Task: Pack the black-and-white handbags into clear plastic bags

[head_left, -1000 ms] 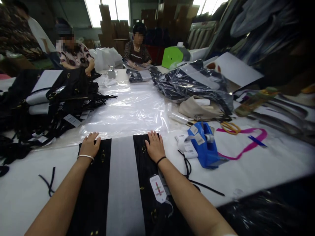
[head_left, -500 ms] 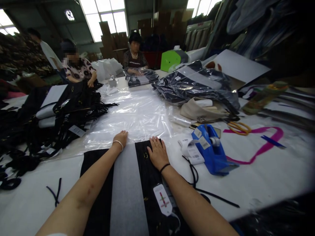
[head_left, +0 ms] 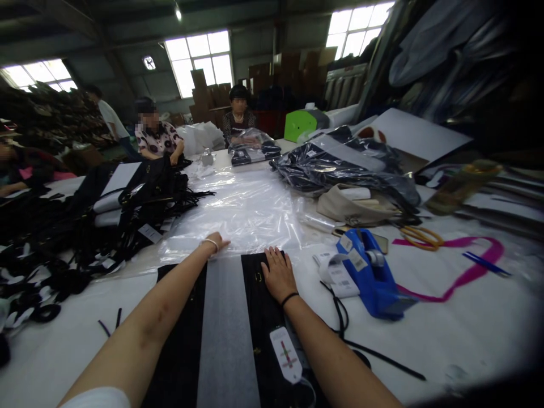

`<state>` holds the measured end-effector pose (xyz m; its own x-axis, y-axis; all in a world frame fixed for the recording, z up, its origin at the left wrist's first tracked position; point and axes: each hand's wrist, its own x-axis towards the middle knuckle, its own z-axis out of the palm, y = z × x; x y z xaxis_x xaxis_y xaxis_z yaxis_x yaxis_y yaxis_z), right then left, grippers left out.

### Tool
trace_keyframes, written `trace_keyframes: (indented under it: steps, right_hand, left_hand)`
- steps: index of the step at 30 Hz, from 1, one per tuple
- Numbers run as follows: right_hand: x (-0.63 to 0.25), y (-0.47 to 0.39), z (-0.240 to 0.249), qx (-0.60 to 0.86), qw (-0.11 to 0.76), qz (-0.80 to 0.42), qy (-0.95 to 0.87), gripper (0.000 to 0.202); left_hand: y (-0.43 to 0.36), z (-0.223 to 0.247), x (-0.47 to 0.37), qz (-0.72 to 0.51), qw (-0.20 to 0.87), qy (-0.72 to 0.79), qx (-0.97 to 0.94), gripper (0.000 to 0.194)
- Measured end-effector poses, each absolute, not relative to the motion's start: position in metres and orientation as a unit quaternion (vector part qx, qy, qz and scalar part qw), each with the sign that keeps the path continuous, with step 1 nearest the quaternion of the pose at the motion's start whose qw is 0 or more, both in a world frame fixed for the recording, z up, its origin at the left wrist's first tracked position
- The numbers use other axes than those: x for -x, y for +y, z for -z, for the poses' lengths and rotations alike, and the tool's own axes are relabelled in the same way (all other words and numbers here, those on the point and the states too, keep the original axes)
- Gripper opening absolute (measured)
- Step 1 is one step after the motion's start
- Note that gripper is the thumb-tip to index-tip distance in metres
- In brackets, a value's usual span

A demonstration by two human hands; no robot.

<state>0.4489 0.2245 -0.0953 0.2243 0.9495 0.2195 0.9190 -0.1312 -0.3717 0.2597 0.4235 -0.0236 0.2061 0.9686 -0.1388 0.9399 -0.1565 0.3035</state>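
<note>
A folded black garment (head_left: 266, 300) with gold-coloured fittings lies in front of me, a long grey-white paper strip (head_left: 227, 334) down its middle. My right hand (head_left: 279, 275) rests flat on the garment's upper right corner, fingers stretched out. Below it lies a white hang tag (head_left: 285, 355). My left hand (head_left: 217, 242) is at the strip's top end, by the near edge of the clear plastic bags (head_left: 238, 201). Its fingers look bent together, and whatever they may hold is hidden. My left forearm covers part of the garment.
Right of the garment stands a blue tape dispenser (head_left: 374, 280) with white labels. Beyond it are orange-handled scissors (head_left: 420, 238) and a pink ribbon (head_left: 480, 272). Black garments (head_left: 127, 198) are heaped left; bagged garments (head_left: 340, 153) lie at the back right. Several people are across the table.
My left hand's fingers pointed forward and now point right, more bent. My right hand stays flat on the garment. The view has tilted up and shifted left.
</note>
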Motion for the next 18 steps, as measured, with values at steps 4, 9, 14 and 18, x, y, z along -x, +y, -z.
trace_keyframes:
  steps: [4,9,14,18]
  right_hand:
    - [-0.449,0.225,0.096,0.748,0.22,-0.036,-0.625,0.052]
    - [-0.45,0.226,0.095,0.752,0.224,-0.035,-0.619,0.053]
    - [-0.449,0.227,0.096,0.749,0.224,-0.047,-0.621,0.053]
    - [-0.452,0.228,0.094,0.753,0.219,-0.05,-0.619,0.053]
  left_hand:
    - [0.393,0.039,-0.263,-0.064,0.18,0.613,-0.767,0.008]
    - [0.41,-0.006,-0.277,-0.188,0.163,0.62,-0.744,0.006]
    - [0.442,-0.098,-0.305,-0.319,0.175,0.629,-0.687,0.025]
    - [0.422,-0.162,-0.307,-0.397,0.185,0.569,-0.695,0.031]
